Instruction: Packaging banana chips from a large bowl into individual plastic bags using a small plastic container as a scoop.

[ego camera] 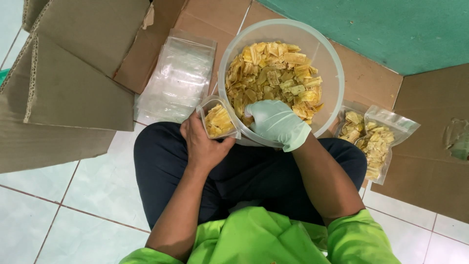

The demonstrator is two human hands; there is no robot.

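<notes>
Half-filled clear pouch (218,120) of pale yellow chips (273,73)

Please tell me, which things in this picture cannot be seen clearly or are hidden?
Head view only:
- Fingertips of the gloved right hand: buried in the chips inside the clear tub.
- Palm side of the left hand: hidden behind the small bag it holds.
- Tub base: covered by the chips and the person's lap.
- Cardboard box: cut off by the left edge.
- Count of empty bags: stacked, too transparent.
</notes>
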